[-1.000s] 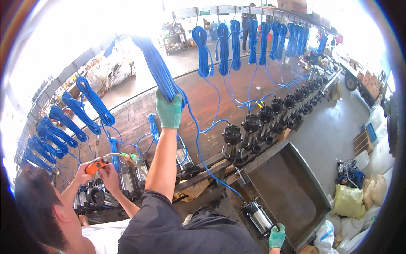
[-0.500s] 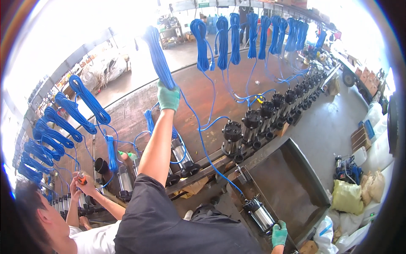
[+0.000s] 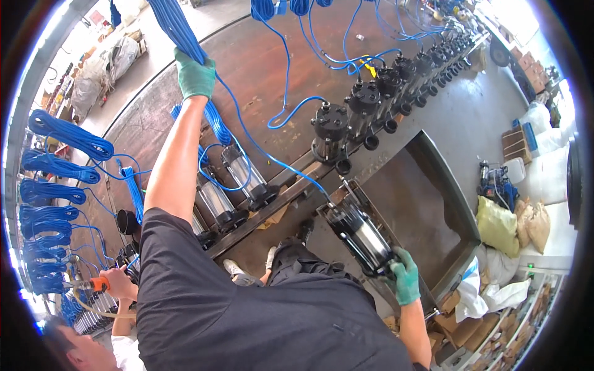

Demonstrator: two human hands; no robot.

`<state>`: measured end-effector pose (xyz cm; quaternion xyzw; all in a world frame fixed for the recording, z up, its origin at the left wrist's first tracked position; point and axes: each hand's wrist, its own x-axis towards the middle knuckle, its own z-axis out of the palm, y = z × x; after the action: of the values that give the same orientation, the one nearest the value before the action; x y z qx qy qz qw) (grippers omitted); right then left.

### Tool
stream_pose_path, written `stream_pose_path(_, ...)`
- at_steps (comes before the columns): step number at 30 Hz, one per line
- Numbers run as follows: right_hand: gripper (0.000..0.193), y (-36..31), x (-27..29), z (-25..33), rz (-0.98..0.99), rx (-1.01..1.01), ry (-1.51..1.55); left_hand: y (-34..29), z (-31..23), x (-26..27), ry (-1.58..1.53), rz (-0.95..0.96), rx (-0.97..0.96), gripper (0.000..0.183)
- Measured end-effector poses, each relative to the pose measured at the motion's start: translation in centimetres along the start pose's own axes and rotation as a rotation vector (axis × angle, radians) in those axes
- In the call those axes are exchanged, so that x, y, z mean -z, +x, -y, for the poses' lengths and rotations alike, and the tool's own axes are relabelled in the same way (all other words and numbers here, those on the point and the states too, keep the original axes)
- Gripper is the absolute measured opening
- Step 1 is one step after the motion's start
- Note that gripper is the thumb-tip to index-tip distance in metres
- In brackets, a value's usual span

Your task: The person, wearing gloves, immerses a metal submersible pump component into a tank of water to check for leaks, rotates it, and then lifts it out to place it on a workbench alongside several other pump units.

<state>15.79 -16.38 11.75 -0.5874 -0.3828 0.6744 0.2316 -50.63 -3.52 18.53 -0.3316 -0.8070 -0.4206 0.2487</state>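
Observation:
My left hand (image 3: 197,75), in a green glove, grips a hanging coil of blue cable (image 3: 178,29) with the arm stretched out over the bench. From that coil one blue strand runs down to a submersible pump (image 3: 362,235) with a shiny steel barrel and black ends. This pump lies slanted on the rails beside a metal tray. My right hand (image 3: 405,277), also gloved in green, is closed around the pump's black lower end; some fingers are hidden behind it. Other pumps (image 3: 330,127) stand in a row along the bench edge, wired to blue cables.
The brown bench (image 3: 257,80) curves across the scene. A deep metal tray (image 3: 458,204) sits at the right. Coiled blue cables (image 3: 71,139) hang at the left, where a co-worker's hand (image 3: 120,284) holds an orange tool (image 3: 99,284). Sacks (image 3: 498,226) and cardboard (image 3: 467,328) lie at the right.
The head view has tilted downward, so everything sits higher in the picture. Both my hands keep their holds on the cable coil and the pump. The co-worker's orange tool has shifted.

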Motion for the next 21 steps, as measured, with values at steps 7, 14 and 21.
stream_pose_path(7, 0.04, 9.2, -17.1, 7.0, 0.237, 0.011, -0.022, 1.7, 2.9, -0.5, 0.026, -0.018, -0.064, 0.083)
stream_pose_path(14, 0.031, 18.6, -29.5, 5.9, 0.295, -0.073, -0.01, 2.2, 3.9, -2.7, -0.159, -0.043, -0.115, 0.074)
stream_pose_path(21, 0.047, 20.2, -29.6, 6.8, 0.384, -0.118, -0.316, 2.1, 3.2, -3.4, -0.227, -0.085, -0.189, 0.073)
